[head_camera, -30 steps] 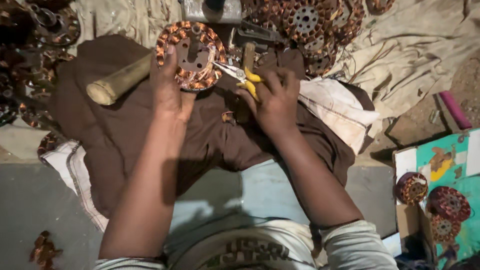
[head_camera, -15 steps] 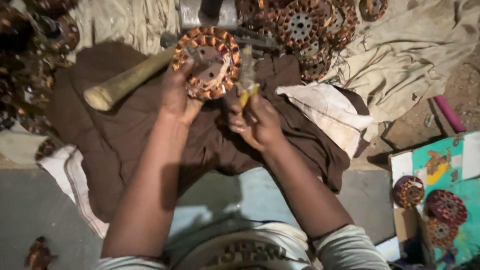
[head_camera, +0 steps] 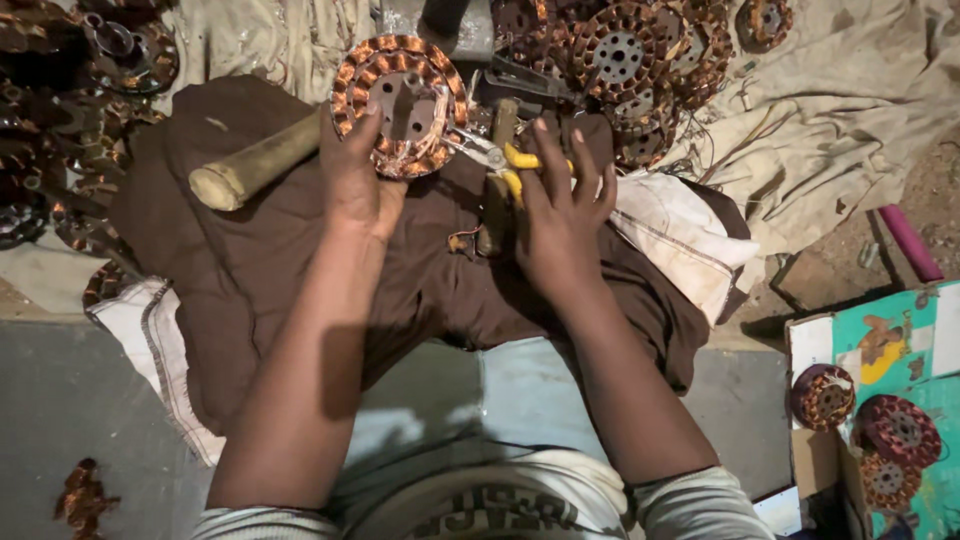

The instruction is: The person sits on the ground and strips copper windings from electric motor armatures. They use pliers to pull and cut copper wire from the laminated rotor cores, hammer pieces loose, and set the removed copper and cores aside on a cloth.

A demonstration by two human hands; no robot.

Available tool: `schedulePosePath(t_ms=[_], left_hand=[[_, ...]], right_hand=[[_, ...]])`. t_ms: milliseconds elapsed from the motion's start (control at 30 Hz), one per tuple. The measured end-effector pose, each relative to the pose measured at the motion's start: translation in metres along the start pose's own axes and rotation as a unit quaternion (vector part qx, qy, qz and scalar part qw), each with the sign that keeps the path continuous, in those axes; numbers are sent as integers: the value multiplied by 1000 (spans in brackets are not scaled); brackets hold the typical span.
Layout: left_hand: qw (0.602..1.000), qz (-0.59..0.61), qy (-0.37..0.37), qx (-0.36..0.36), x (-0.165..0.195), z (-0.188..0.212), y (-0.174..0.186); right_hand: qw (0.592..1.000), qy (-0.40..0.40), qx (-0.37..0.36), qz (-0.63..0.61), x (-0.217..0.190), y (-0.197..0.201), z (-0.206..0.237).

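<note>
Left hand clamped on copper-wound stator, now lower and nearer brown cloth than half a second back; right hand closed loosely round yellow-handled pliers, fingertips splayed, jaws now at stator's right edge.

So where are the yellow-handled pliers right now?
In the head view, the yellow-handled pliers are in the right hand, upper centre, jaws pointing left at the copper-wound stator held by the left hand.
</note>
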State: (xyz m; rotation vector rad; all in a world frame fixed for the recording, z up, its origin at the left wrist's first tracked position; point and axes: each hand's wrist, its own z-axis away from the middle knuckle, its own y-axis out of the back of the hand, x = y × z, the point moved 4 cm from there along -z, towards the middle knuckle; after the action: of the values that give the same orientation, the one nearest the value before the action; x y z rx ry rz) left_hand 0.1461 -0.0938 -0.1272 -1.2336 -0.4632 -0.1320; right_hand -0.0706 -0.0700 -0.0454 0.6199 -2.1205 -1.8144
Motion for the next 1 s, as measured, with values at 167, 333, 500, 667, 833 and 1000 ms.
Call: schedulePosePath(t_ms=[167, 333, 500, 667, 833, 1000], left_hand=[[1000, -3, -12, -18, 2, -2, -3], [1000, -29, -12, -3, 2, 2, -3], [996, -36, 35, 80, 3, 3, 2], [998, -12, 22, 59, 4, 2, 0], [998, -14, 14, 59, 1, -1, 7], [999, -8, -19, 26, -2, -5, 11]], right_hand=[[1000, -11, -14, 6, -8, -1, -2], [1000, -2, -4, -12, -16, -1, -2], [999, 18, -22, -15, -21, -3, -2], [994, 3, -23, -106, -19, -3, -3], [999, 10, 30, 11, -16, 0, -3], [1000, -14, -11, 20, -13, -7, -3]])
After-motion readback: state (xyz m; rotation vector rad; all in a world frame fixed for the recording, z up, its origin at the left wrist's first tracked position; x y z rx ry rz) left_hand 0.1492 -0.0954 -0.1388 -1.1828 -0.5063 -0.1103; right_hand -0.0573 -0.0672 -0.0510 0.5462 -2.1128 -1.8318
